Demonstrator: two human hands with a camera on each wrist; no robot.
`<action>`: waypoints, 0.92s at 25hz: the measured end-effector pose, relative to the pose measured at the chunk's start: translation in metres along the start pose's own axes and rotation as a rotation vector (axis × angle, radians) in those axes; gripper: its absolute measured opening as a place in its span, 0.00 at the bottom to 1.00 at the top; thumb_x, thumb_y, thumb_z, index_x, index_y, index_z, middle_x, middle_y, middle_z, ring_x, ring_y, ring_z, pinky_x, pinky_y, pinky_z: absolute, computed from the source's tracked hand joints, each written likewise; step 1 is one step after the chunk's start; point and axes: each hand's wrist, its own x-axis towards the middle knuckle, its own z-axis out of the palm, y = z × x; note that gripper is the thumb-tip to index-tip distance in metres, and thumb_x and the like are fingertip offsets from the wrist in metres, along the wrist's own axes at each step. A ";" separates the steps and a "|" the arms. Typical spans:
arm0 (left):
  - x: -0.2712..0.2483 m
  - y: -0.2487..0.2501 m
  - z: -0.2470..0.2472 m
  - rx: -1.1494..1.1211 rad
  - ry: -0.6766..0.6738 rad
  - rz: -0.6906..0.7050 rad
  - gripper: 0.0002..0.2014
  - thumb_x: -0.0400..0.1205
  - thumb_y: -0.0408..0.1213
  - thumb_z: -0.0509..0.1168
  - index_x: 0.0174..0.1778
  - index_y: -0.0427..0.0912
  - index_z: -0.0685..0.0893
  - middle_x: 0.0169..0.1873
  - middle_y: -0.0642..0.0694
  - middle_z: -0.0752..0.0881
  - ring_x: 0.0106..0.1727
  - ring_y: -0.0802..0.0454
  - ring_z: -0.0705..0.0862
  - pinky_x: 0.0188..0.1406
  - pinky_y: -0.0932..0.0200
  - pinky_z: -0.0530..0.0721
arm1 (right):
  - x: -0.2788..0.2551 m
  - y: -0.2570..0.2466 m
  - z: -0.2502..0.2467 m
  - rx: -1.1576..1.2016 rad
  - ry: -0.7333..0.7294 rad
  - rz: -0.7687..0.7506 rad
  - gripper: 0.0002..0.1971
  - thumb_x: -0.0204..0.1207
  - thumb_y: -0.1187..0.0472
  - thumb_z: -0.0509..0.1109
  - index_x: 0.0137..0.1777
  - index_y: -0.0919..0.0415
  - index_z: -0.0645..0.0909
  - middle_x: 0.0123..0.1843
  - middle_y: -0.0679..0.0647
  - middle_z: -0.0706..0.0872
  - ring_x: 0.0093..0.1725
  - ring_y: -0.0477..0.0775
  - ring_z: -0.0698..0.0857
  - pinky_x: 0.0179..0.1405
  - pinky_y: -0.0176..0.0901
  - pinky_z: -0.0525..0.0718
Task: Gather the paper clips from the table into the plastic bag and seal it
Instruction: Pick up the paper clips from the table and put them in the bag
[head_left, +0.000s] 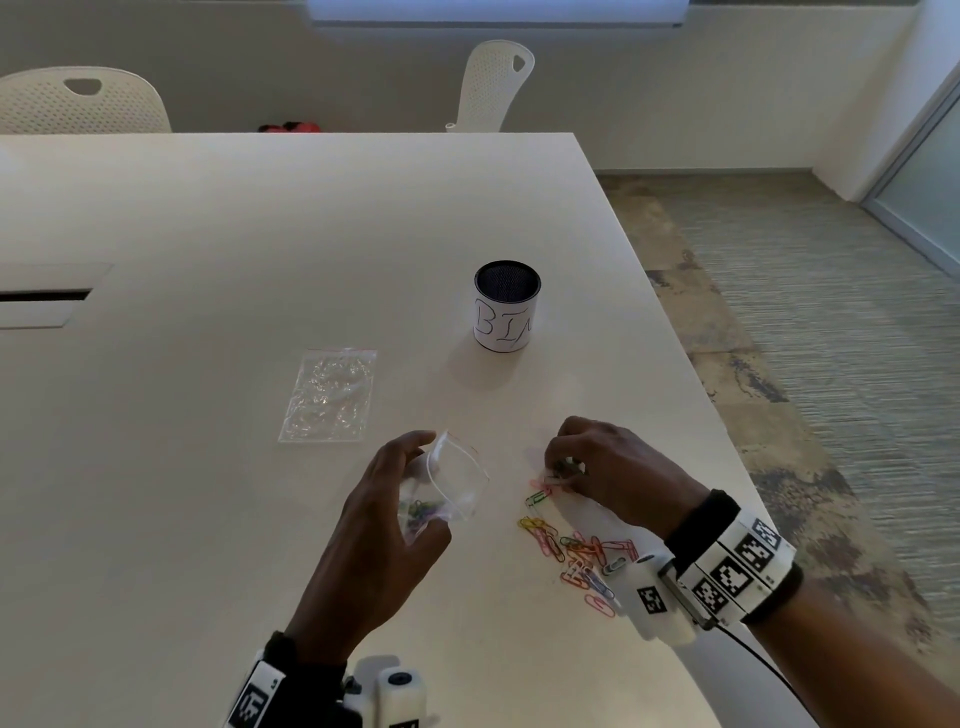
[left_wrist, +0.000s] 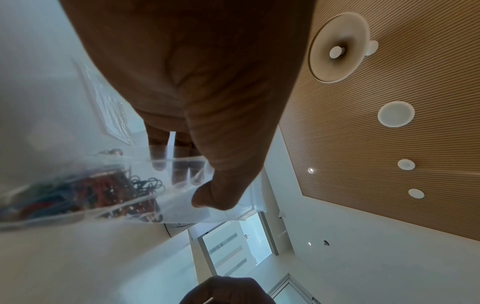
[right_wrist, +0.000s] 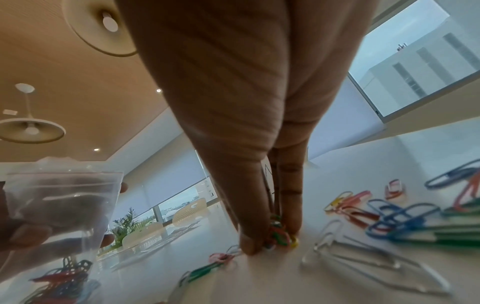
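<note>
My left hand (head_left: 387, 512) holds a small clear plastic bag (head_left: 452, 483) just above the table, its mouth open toward the right. Several coloured paper clips (left_wrist: 103, 191) lie in the bag's bottom. My right hand (head_left: 597, 467) is down on the table to the bag's right, thumb and fingers pinching a small bunch of coloured clips (right_wrist: 279, 236). A loose heap of paper clips (head_left: 582, 558) lies on the table near my right wrist, with a few more (head_left: 537, 501) closer to the fingers.
A second clear bag (head_left: 330, 395) lies flat on the white table (head_left: 208, 234) to the left. A black mesh cup labelled BIN (head_left: 506, 306) stands beyond the hands. The table's right edge (head_left: 727, 415) runs close beside my right hand. Two white chairs stand at the far side.
</note>
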 end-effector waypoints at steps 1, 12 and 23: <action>0.000 0.000 0.000 -0.002 0.001 0.002 0.36 0.77 0.31 0.76 0.77 0.60 0.71 0.61 0.57 0.84 0.63 0.56 0.86 0.52 0.72 0.85 | 0.001 0.001 0.001 -0.018 0.008 0.000 0.05 0.82 0.62 0.75 0.55 0.53 0.88 0.57 0.47 0.84 0.46 0.47 0.86 0.45 0.36 0.85; -0.004 0.002 -0.003 -0.012 0.012 -0.011 0.36 0.76 0.31 0.75 0.76 0.62 0.71 0.61 0.58 0.83 0.61 0.56 0.86 0.52 0.68 0.87 | 0.002 0.007 -0.011 0.055 0.088 0.062 0.04 0.77 0.67 0.77 0.43 0.60 0.92 0.43 0.51 0.92 0.38 0.47 0.90 0.41 0.37 0.90; -0.004 0.006 0.001 -0.009 0.022 -0.006 0.36 0.76 0.31 0.74 0.76 0.62 0.71 0.63 0.58 0.84 0.64 0.58 0.85 0.61 0.61 0.86 | -0.019 -0.050 -0.047 0.893 0.246 0.117 0.07 0.75 0.67 0.81 0.52 0.63 0.94 0.44 0.55 0.97 0.47 0.53 0.96 0.54 0.40 0.93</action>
